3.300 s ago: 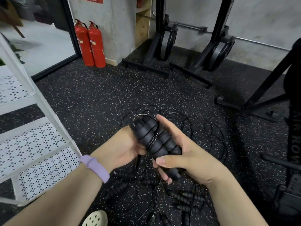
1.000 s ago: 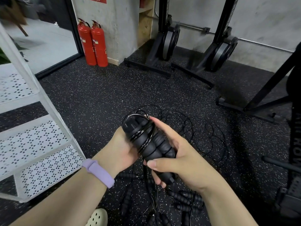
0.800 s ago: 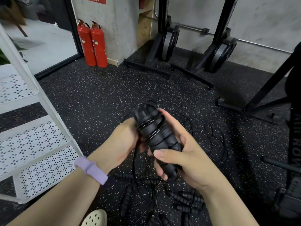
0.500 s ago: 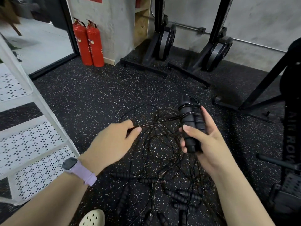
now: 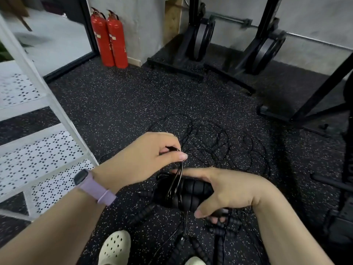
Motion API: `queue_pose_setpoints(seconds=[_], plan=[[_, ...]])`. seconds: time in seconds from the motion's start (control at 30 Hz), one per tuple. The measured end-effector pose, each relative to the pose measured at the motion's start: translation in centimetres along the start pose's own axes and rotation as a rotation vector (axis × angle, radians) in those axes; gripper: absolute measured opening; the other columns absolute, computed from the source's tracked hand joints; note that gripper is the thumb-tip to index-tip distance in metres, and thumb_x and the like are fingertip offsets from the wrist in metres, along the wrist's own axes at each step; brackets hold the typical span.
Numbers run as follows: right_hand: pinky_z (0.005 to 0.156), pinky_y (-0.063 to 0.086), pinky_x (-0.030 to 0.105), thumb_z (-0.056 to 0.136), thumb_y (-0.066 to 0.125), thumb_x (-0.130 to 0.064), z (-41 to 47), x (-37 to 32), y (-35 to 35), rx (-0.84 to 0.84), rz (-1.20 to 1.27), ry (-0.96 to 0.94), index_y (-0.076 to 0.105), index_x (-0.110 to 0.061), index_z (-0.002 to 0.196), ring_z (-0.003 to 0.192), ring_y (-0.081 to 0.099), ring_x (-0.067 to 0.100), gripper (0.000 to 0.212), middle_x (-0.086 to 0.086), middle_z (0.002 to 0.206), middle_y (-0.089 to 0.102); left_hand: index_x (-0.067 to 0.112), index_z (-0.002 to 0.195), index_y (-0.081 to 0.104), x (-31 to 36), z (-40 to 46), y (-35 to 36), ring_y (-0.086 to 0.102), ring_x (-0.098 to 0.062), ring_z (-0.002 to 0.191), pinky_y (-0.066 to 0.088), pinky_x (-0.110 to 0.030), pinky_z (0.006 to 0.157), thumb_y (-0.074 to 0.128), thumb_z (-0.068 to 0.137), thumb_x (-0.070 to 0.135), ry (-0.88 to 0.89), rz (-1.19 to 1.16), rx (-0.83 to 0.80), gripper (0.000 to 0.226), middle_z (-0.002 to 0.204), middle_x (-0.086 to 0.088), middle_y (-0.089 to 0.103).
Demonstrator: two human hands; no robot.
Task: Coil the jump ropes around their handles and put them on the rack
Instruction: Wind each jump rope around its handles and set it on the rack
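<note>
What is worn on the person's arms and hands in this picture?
Both forearms are bare, with no sleeves or gloves in view. The left hand has a smartwatch at its wrist, with a dark face and a lilac strap. The right hand shows no rings or bands.

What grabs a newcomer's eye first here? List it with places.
At centre, the right hand grips black jump rope handles while the left hand pinches the thin rope above them. Two red fire extinguishers stand at the far wall, and a white rack fills the left.
</note>
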State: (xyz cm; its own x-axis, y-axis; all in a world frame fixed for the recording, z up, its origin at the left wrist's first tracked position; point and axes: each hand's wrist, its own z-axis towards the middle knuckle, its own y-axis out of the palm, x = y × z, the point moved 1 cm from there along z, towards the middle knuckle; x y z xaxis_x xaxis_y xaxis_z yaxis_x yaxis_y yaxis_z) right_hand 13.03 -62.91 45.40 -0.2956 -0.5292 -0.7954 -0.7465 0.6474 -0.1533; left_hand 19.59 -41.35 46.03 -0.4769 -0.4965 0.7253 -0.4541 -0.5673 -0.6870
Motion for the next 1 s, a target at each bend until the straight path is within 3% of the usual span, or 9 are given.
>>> queue_pose_setpoints(seconds=[0.1, 0.17, 0.27, 0.33, 0.43, 0.63, 0.8, 0.93, 1.0], plan=[[0.059, 0.05, 0.038, 0.089, 0.072, 0.011, -0.7, -1.0, 0.2, -0.091, 0.12, -0.165, 0.046, -0.032, 0.151, 0.072, 0.061, 0.033, 0.08, 0.033, 0.105, 0.066, 0.026, 0.076, 0.064, -1.2, 0.5, 0.0, 0.046, -0.016, 0.06, 0.038, -0.037, 0.061, 0.059, 0.093, 0.059, -0.125, -0.168, -0.076, 0.038, 0.063, 0.004, 0.055], [0.064, 0.048, 0.043, 0.089, 0.068, 0.015, -1.0, -1.2, 0.3, -0.137, 0.196, -0.252, 0.042, -0.029, 0.155, 0.074, 0.059, 0.032, 0.083, 0.045, 0.11, 0.057, 0.021, 0.069, 0.057, -1.8, 0.7, 0.6, 0.041, -0.021, 0.063, 0.034, -0.035, 0.063, 0.06, 0.088, 0.066, -0.179, -0.396, -0.157, 0.049, 0.066, -0.003, 0.05], [0.054, 0.053, 0.033, 0.088, 0.067, 0.013, -1.3, -0.8, 0.2, -0.135, 0.335, -0.289, 0.04, -0.022, 0.155, 0.063, 0.063, 0.025, 0.08, 0.035, 0.097, 0.061, 0.012, 0.071, 0.054, -1.4, 1.2, 1.8, 0.043, -0.016, 0.062, 0.038, -0.026, 0.061, 0.067, 0.09, 0.057, -0.272, -0.703, -0.191, 0.05, 0.067, -0.002, 0.048], [0.05, 0.054, 0.029, 0.085, 0.073, 0.005, -1.6, -0.4, 0.0, -0.037, 0.406, -0.28, 0.039, -0.025, 0.155, 0.059, 0.064, 0.024, 0.083, 0.021, 0.092, 0.067, 0.014, 0.066, 0.052, -1.3, 1.6, 2.1, 0.045, -0.014, 0.066, 0.037, -0.019, 0.06, 0.064, 0.1, 0.028, -0.317, -0.612, -0.12, 0.039, 0.067, 0.002, 0.054], [0.05, 0.053, 0.031, 0.081, 0.077, 0.001, -1.5, -0.4, 0.0, 0.128, 0.485, -0.321, 0.034, -0.047, 0.155, 0.059, 0.062, 0.027, 0.098, 0.024, 0.097, 0.069, 0.018, 0.073, 0.056, -0.7, 2.2, 2.8, 0.044, -0.011, 0.06, 0.037, -0.018, 0.055, 0.052, 0.098, -0.009, -0.442, -0.486, 0.013, 0.037, 0.062, 0.007, 0.053], [0.049, 0.051, 0.03, 0.081, 0.071, 0.007, -0.2, -1.5, 0.7, 0.285, 0.502, -0.48, 0.039, -0.046, 0.154, 0.056, 0.061, 0.027, 0.096, 0.014, 0.096, 0.073, 0.015, 0.076, 0.044, 0.4, 2.5, 4.2, 0.022, -0.011, 0.054, 0.012, -0.024, 0.047, 0.04, 0.104, 0.01, -0.533, -1.08, 0.098, 0.029, 0.059, -0.007, 0.03], [0.051, 0.051, 0.032, 0.077, 0.076, 0.0, -0.3, -1.7, 0.6, 0.295, 0.592, -0.603, 0.043, -0.043, 0.153, 0.055, 0.061, 0.027, 0.093, 0.034, 0.116, 0.064, 0.022, 0.056, 0.042, 2.1, 2.4, 4.2, 0.016, -0.011, 0.049, 0.006, -0.028, 0.053, 0.028, 0.104, 0.009, -0.56, -1.07, 0.032, 0.052, 0.052, 0.005, 0.028], [0.049, 0.05, 0.031, 0.077, 0.076, 0.003, -1.0, -1.6, 0.2, 0.384, 0.639, -0.615, 0.043, -0.047, 0.152, 0.054, 0.06, 0.027, 0.096, 0.018, 0.094, 0.07, 0.016, 0.074, 0.045, 1.7, 2.8, 3.9, 0.022, -0.012, 0.044, 0.014, -0.028, 0.05, 0.032, 0.11, 0.037, -0.548, -0.897, 0.092, 0.044, 0.058, 0.001, 0.032], [0.049, 0.05, 0.033, 0.073, 0.08, -0.004, -1.3, -1.6, -0.1, 0.495, 0.679, -0.612, 0.045, -0.051, 0.149, 0.055, 0.059, 0.028, 0.097, 0.019, 0.093, 0.07, 0.019, 0.078, 0.051, 0.8, 2.6, 3.9, 0.036, -0.013, 0.048, 0.028, -0.033, 0.053, 0.034, 0.107, 0.054, -0.452, -0.603, 0.152, 0.048, 0.057, 0.003, 0.042]])
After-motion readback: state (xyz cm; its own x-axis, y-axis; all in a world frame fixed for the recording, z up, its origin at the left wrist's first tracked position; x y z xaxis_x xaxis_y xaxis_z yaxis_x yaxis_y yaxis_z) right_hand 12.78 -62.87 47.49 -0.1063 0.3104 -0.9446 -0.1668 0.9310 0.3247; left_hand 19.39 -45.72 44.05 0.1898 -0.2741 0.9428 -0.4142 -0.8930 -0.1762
